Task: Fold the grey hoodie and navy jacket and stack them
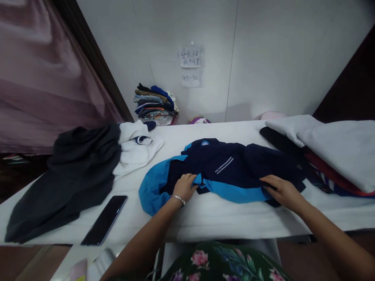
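A navy and light-blue jacket (245, 163) lies sideways across the white table, with two pale stripes and a round badge showing. Its bright blue hood or sleeve part bulges out at the left. My left hand (185, 187), with a bracelet at the wrist, pinches the blue edge of the jacket near its middle. At the jacket's right end, my right hand (281, 191) has its fingers closed over the near edge, where navy and blue cloth meet. The fingertips of the right hand are partly hidden by the cloth.
Left of the jacket lie a dark grey garment (82, 169), a white garment (134, 147) and a phone (104, 219). A folded pile (154, 104) stands behind the table (209, 227). White cloth (344, 148) covers more clothes at right. Handwritten notes (192, 60) hang on the wall.
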A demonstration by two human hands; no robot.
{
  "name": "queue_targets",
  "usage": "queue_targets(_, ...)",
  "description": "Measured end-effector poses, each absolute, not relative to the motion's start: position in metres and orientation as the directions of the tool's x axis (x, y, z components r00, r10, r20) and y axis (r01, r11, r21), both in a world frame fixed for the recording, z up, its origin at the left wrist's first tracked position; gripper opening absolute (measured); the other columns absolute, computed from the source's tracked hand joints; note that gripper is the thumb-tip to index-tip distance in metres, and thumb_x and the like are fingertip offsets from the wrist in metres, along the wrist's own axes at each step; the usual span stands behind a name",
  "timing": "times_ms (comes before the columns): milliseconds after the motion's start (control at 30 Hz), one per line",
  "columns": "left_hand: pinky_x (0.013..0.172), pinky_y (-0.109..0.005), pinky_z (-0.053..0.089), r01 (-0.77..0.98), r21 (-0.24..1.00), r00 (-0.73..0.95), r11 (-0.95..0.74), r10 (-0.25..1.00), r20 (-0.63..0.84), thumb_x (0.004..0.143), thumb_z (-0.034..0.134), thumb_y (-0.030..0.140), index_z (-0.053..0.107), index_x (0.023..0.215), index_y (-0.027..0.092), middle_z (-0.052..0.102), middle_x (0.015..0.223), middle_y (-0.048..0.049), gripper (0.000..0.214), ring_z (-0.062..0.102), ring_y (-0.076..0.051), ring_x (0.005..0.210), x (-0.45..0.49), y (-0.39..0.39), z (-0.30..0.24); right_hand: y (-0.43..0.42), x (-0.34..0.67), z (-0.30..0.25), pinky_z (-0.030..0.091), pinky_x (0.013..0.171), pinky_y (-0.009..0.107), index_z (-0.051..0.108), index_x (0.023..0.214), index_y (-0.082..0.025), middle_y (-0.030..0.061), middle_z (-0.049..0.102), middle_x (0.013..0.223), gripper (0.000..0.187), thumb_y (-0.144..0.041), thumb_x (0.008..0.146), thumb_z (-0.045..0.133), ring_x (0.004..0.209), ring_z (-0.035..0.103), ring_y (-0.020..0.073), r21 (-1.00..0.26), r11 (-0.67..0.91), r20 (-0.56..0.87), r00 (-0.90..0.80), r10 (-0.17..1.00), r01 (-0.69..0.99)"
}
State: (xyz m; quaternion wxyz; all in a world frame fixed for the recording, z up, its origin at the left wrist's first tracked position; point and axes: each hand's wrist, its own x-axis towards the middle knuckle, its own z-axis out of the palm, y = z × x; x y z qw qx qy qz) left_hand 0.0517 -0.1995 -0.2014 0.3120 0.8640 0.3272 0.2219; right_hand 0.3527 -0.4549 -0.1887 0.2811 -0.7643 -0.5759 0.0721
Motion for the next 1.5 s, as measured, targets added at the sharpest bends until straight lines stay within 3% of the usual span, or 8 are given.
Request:
queue_targets(300,0.094,-0.039,0.044,0.582,0.467,0.464,-0.666,0.744,0.482,0.082,0.041,0.014,0.065,0.099,0.023,0.068,0.103,-0.0064,0.031,0.058,-0.023,0.101,-0.005,-0.175,-0.172,-0.47,0.309,-0.186,0.051,0.088,0.038,0.071,0.101,-0.025,0.0069,0.069,0.107,0.028,-0.037,0.078,0.06,0.099,0.064,0.0259,-0.735,-0.218,-0.131,0.18,0.975,0.643)
queue_targets(467,0.091,-0.037,0.047,0.616,0.414,0.564,-0.67,0.742,0.361,0.075,0.043,0.009,0.067,0.096,0.023,0.069,0.101,-0.0049,0.035,0.06,-0.023,0.099,-0.034,-0.179,-0.186,-0.463,0.308,-0.182,0.054,0.077,0.037,0.07,0.108,-0.026,0.0055,0.072,0.093,0.04,-0.05,0.077,0.062,0.085,0.067,0.0247,-0.757,-0.291,-0.271,0.124,0.954,0.585)
queue_targets(633,0.096,-0.042,0.044,0.633,0.377,0.654,-0.676,0.728,0.206,0.07,0.043,0.005,0.069,0.098,0.022,0.068,0.108,-0.0066,0.042,0.059,-0.024,0.106,-0.04,-0.193,-0.205,-0.428,0.332,-0.149,0.053,0.083,0.039,0.07,0.099,-0.023,0.0063,0.07,0.098,0.038,-0.053,0.082,0.055,0.091,0.065,0.0239,-0.764,-0.134,0.073,0.291,0.954,0.631)
queue_targets(833,0.096,-0.043,0.043,0.537,0.568,0.542,-0.623,0.771,0.334,0.082,0.05,0.023,0.068,0.102,0.024,0.067,0.107,-0.0085,0.028,0.059,-0.027,0.105,-0.037,-0.238,-0.196,-0.374,0.399,-0.143,0.036,0.107,0.048,0.066,0.111,-0.023,0.0104,0.06,0.126,0.043,-0.049,0.081,0.051,0.122,0.051,0.0303,-0.347,-0.176,0.368,0.307,0.878,0.921)
queue_targets(1000,0.058,-0.031,0.05,0.433,0.901,0.473,-0.033,0.859,-0.196,0.081,0.057,0.046,0.066,0.08,0.023,0.067,0.077,-0.0038,0.025,0.061,-0.017,0.059,-0.029,-0.282,-0.21,-0.351,0.425,-0.173,0.044,0.1,0.045,0.063,0.121,-0.02,0.0106,0.064,0.122,0.058,-0.058,0.08,0.047,0.114,0.058,0.0315,-0.294,-0.389,-0.013,0.403,0.915,0.873)
queue_targets(1133,0.05,-0.026,0.049,0.191,0.794,0.412,0.576,0.688,-0.598,0.076,0.064,0.053,0.06,0.095,0.019,0.069,0.097,-0.0091,0.039,0.065,-0.015,0.06,-0.023,-0.29,-0.216,-0.338,0.423,-0.178,0.05,0.089,0.042,0.07,0.106,-0.02,0.009,0.072,0.103,0.044,-0.048,0.078,0.051,0.098,0.066,0.0305,-0.234,-0.399,-0.183,0.363,0.914,0.887)
queue_targets(1333,0.084,-0.031,0.053,-0.193,0.586,0.46,0.787,0.6,-0.655,0.089,0.055,0.042,0.055,0.107,0.014,0.065,0.114,-0.0165,0.034,0.069,-0.02,0.092,-0.012,-0.279,-0.204,-0.289,0.386,-0.155,0.05,0.092,0.039,0.071,0.104,-0.025,0.0033,0.07,0.11,0.033,-0.034,0.078,0.052,0.099,0.065,0.0247,-0.439,-0.16,0.028,0.192,0.981,0.884)
queue_targets(1500,0.08,-0.029,0.052,-0.256,0.523,0.453,0.813,0.579,-0.678,0.092,0.05,0.041,0.055,0.1,0.015,0.065,0.108,-0.0119,0.028,0.068,-0.018,0.087,-0.006,-0.281,-0.208,-0.232,0.316,-0.153,0.047,0.097,0.039,0.068,0.109,-0.022,0.0041,0.068,0.114,0.033,-0.032,0.081,0.053,0.105,0.063,0.0224,-0.587,0.007,0.044,0.024,0.999,0.81)
